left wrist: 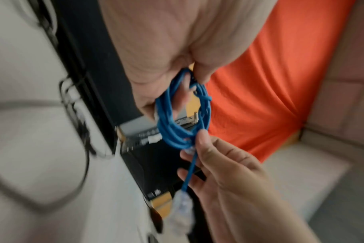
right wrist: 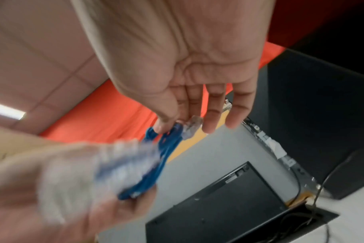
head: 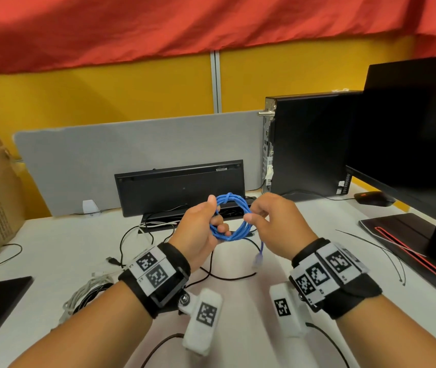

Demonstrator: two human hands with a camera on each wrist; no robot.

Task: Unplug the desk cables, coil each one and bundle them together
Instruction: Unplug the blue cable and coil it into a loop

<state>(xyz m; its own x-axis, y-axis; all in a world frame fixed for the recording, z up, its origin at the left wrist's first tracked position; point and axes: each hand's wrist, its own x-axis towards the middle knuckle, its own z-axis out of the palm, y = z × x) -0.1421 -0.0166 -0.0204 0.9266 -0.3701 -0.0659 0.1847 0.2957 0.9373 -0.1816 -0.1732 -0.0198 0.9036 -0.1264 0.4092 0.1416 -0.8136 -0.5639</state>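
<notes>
Where the white table (head: 304,221) meets a grey divider (head: 137,144), yellow wall and red cloth (head: 185,25) rise behind. One tower PC (head: 310,144), one monitor (head: 408,134), one upturned keyboard (head: 182,187). One blue cable (head: 231,221), coiled, held above the table: left hand (head: 201,229) grips the loop, right hand (head: 272,224) pinches its side.

Both forearms reach forward, and each wrist wears a black band with printed markers. The left hand (head: 200,229) is raised with its fingers (head: 219,227) curled through the blue cable coil (head: 231,221) and its thumb up. Just beside it, the right hand (head: 278,224) pinches the coil between thumb and forefinger, with its other fingers (right wrist: 237,108) loosely straight.
</notes>
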